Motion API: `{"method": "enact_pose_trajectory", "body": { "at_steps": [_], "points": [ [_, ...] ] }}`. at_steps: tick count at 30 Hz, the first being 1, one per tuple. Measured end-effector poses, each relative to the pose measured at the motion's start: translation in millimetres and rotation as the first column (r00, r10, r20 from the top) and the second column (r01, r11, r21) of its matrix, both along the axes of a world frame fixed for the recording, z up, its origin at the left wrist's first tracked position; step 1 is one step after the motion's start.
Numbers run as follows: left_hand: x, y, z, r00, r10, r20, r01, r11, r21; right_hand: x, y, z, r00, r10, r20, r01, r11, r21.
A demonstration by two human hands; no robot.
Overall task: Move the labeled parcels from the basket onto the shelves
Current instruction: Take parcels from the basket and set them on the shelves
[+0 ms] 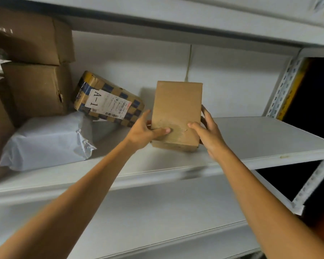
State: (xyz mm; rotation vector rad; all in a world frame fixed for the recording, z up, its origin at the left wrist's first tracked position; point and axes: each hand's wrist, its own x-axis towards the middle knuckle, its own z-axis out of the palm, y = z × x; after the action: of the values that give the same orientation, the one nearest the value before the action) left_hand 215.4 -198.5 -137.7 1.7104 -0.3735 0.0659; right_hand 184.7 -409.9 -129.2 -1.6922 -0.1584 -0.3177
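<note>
A plain brown cardboard parcel (177, 109) stands tilted on the white shelf board (260, 139), its lower edge on the board. My left hand (144, 129) grips its lower left side, thumb across the front. My right hand (208, 131) grips its lower right side, fingers behind the box. No label shows on the face towards me. The basket is out of view.
Left of the held box lies a checkered parcel with an "A-1" label (108, 101), leaning on a white plastic mailer (47, 141). Stacked brown cartons (36, 71) fill the far left. A perforated metal upright (286, 85) bounds the shelf's right end. A lower shelf board (157, 221) shows below.
</note>
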Motion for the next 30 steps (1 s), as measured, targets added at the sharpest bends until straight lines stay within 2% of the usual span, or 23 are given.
{"method": "enact_pose_trajectory", "body": {
  "at_steps": [2, 6, 10, 15, 19, 23, 30],
  "points": [
    [-5, -14, -1, 1.0, -0.011, 0.025, 0.01, 1.0, 0.028, -9, -12, -5, 0.999, -0.032, 0.013, 0.032, 0.999, 0.031],
    [-25, -45, -3, 1.0, 0.015, 0.028, -0.014, 0.999, -0.043, -31, -37, -10, 0.999, -0.047, 0.014, 0.046, 0.997, 0.068],
    [-48, -89, 2, 0.997, 0.0, 0.078, 0.004, 0.999, -0.045, -65, -77, -9, 0.99, -0.122, 0.068, 0.119, 0.992, 0.052],
    [-74, -165, 25, 0.984, -0.151, 0.092, 0.149, 0.988, 0.027, -123, -154, -7, 0.964, -0.241, 0.111, 0.235, 0.97, 0.064],
    [-105, -249, 17, 0.958, -0.263, 0.115, 0.254, 0.963, 0.085, -180, -224, -19, 0.93, -0.356, 0.094, 0.346, 0.932, 0.108],
    [-143, -333, -11, 0.894, -0.448, 0.024, 0.444, 0.891, 0.092, -249, -287, -51, 0.866, -0.498, 0.034, 0.491, 0.862, 0.123],
    [-218, -471, -87, 0.678, -0.731, -0.079, 0.73, 0.655, 0.198, -382, -358, -120, 0.612, -0.782, -0.116, 0.791, 0.607, 0.079]
  ]
}}
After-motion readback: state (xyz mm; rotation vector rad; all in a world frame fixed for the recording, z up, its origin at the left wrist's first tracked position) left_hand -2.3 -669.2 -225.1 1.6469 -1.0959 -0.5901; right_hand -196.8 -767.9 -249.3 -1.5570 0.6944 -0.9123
